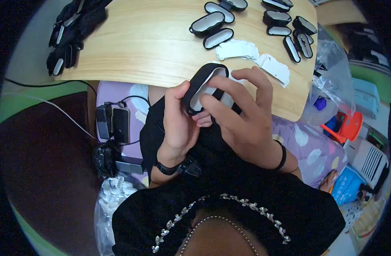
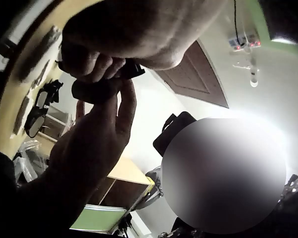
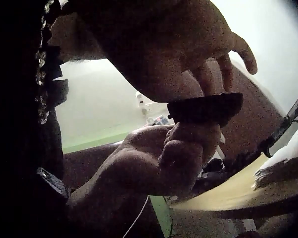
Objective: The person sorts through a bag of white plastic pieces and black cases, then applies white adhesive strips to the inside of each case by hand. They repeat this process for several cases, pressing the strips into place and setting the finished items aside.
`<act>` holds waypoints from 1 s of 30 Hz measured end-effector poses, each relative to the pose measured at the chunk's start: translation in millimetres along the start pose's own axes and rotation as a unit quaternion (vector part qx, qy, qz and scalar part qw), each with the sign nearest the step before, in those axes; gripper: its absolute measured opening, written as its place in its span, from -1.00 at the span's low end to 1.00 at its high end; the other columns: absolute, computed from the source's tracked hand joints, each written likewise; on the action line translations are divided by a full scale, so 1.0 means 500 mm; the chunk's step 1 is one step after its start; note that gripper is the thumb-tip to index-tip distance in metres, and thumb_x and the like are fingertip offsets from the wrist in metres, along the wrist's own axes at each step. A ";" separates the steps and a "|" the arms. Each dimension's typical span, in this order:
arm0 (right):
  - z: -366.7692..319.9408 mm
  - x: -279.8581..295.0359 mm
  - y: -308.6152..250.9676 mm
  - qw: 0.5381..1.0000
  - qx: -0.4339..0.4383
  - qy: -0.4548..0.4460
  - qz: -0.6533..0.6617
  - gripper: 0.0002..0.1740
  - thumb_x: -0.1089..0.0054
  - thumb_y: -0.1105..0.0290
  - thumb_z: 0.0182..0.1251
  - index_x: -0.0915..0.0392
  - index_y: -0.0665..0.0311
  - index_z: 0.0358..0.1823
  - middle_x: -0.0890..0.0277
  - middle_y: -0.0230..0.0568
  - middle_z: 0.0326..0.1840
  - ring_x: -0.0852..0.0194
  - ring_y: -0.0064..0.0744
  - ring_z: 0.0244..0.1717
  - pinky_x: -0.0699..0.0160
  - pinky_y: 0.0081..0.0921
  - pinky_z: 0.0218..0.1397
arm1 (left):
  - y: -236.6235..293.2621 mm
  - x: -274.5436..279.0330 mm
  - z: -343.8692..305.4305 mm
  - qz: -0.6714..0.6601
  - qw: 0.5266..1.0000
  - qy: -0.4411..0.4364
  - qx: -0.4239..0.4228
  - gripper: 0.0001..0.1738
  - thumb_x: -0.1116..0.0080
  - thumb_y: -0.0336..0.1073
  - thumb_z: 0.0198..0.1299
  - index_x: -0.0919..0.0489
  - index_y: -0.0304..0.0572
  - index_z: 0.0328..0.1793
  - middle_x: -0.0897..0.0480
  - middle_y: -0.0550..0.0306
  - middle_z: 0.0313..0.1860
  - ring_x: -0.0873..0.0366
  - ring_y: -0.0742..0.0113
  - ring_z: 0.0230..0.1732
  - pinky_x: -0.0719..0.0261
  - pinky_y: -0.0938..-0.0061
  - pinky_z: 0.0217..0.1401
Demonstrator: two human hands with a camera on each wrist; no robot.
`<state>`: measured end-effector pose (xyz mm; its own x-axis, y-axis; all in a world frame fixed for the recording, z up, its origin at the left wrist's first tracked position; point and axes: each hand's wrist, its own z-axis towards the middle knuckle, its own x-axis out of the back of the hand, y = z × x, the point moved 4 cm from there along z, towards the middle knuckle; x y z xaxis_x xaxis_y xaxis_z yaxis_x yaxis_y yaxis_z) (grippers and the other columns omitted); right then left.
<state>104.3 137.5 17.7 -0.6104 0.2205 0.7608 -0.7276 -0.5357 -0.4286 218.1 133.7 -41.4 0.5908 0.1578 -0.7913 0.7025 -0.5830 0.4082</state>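
Observation:
My left hand [image 1: 178, 123] grips a small black oblong case [image 1: 199, 81] with a white lining, its thumb along the outer side and its other fingers underneath. The case stands with its hollow facing up and to the right. My right hand [image 1: 246, 119] is over it, two fingertips touching the white lining inside the rim while the other fingers are raised. Beneath those fingers shows a further white and black part, mostly hidden. Both wrist views are dark, with the case [image 3: 206, 108] between the two hands.
On the wooden table [image 1: 131, 42] lie several similar cases [image 1: 207, 23] at the back, more at the right [image 1: 276, 18], and white cut pieces [image 1: 236, 49] near the front. Dark items [image 1: 67, 55] sit at the left end. A phone [image 1: 121, 124] lies on the purple cloth.

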 end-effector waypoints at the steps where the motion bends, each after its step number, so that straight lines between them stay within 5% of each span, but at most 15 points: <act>1: -0.001 -0.003 0.001 1.000 -0.001 0.001 0.002 -0.74 -0.28 0.32 -0.03 -0.56 0.02 -0.23 -0.44 -0.36 -0.02 -0.31 -0.10 0.05 -0.19 0.12 0.20 | 0.001 0.002 0.001 0.004 1.000 0.028 0.000 -0.53 0.25 0.08 0.33 -0.53 -0.12 -0.18 -0.25 0.41 -0.65 -0.09 0.62 -0.64 -0.01 0.67 -0.60; 9: -0.007 -0.027 0.004 0.999 -0.016 -0.044 -0.019 -0.76 -0.23 0.43 0.04 -0.56 -0.02 -0.22 -0.37 -0.27 0.06 -0.14 0.06 0.27 0.04 0.43 0.30 | 0.000 0.013 0.010 0.034 0.994 0.108 -0.004 -0.47 0.23 0.06 0.30 -0.53 -0.30 -0.17 -0.45 0.21 -0.58 -0.18 0.53 -0.64 -0.06 0.64 -0.64; 11: 0.000 -0.019 0.021 0.996 0.000 -0.078 0.044 -0.74 -0.22 0.48 0.01 -0.56 -0.02 -0.23 -0.35 -0.23 0.09 -0.04 0.14 0.36 0.08 0.51 0.28 | 0.000 0.027 0.011 -0.009 0.998 -0.055 0.021 -0.47 0.18 0.01 0.28 -0.52 -0.41 -0.14 -0.53 0.08 -0.51 -0.34 0.47 -0.60 -0.17 0.62 -0.66; 12: 0.005 -0.007 0.023 0.993 0.011 -0.101 0.067 -0.73 -0.20 0.52 -0.01 -0.58 0.00 -0.25 -0.38 -0.23 0.09 -0.06 0.18 0.37 0.03 0.45 0.29 | 0.002 0.032 0.006 -0.032 0.990 -0.134 0.032 -0.47 0.15 -0.02 0.27 -0.52 -0.47 -0.12 -0.57 0.01 -0.47 -0.43 0.44 -0.58 -0.23 0.61 -0.68; 14: 0.023 0.029 0.023 0.981 0.032 -0.151 0.115 -0.69 -0.16 0.61 -0.05 -0.61 0.03 -0.28 -0.44 -0.22 0.11 -0.09 0.27 0.38 -0.05 0.34 0.29 | 0.022 0.009 -0.014 0.050 0.989 -0.137 0.008 -0.47 0.08 -0.06 0.22 -0.51 -0.54 -0.05 -0.60 -0.08 -0.42 -0.56 0.34 -0.49 -0.39 0.57 -0.64; 16: 0.041 0.073 0.026 0.981 0.073 -0.120 0.136 -0.67 -0.14 0.65 -0.05 -0.62 0.06 -0.28 -0.49 -0.20 0.07 -0.16 0.27 0.35 -0.11 0.28 0.29 | 0.031 0.004 -0.013 0.011 0.972 -0.234 0.034 -0.50 -0.16 -0.29 0.07 -0.48 -0.59 0.06 -0.65 -0.23 -0.22 -0.69 0.23 -0.28 -0.65 0.55 -0.40; 18: 0.047 0.103 0.027 0.992 0.072 -0.047 0.092 -0.68 -0.14 0.67 -0.07 -0.64 0.12 -0.30 -0.56 -0.19 -0.04 -0.29 0.15 0.21 -0.25 0.04 0.21 | 0.042 -0.010 -0.018 0.170 0.972 -0.162 -0.005 -0.52 -0.23 -0.45 -0.02 -0.49 -0.56 0.07 -0.65 -0.20 -0.14 -0.68 0.25 -0.20 -0.66 0.52 -0.22; 21: 0.035 0.131 0.013 0.999 0.045 0.018 -0.015 -0.68 -0.15 0.69 -0.13 -0.67 0.17 -0.32 -0.63 -0.21 -0.18 -0.43 -0.04 0.01 -0.41 -0.26 0.07 | 0.061 -0.027 -0.006 0.425 0.870 -0.138 -0.207 -0.45 -0.29 -0.67 -0.14 -0.52 -0.48 0.10 -0.62 -0.09 0.06 -0.61 0.27 0.04 -0.54 0.46 0.15; 26: 0.008 0.069 0.000 0.999 0.028 0.042 -0.010 -0.62 -0.21 0.67 -0.26 -0.67 0.18 -0.31 -0.61 -0.34 -0.26 -0.40 -0.24 -0.20 -0.41 -0.41 -0.12 | 0.045 -0.016 0.005 0.401 0.872 -0.105 -0.258 -0.41 -0.35 -0.55 -0.13 -0.54 -0.41 0.15 -0.62 -0.14 0.08 -0.57 0.19 0.11 -0.45 0.35 0.24; 30: 0.004 0.042 0.003 1.000 0.002 0.030 0.003 -0.60 -0.20 0.67 -0.27 -0.66 0.18 -0.28 -0.59 -0.37 -0.25 -0.35 -0.24 -0.21 -0.35 -0.40 -0.08 | 0.047 -0.006 0.008 0.418 0.858 -0.062 -0.292 -0.41 -0.36 -0.56 -0.10 -0.53 -0.41 0.17 -0.61 -0.14 0.09 -0.58 0.22 0.09 -0.48 0.37 0.21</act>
<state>91.1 139.8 34.3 -0.6322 0.2654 0.7279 -0.7229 -0.5402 -0.4309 231.3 116.2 -31.4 0.9635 -0.2291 -0.1389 0.1547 0.0527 0.9865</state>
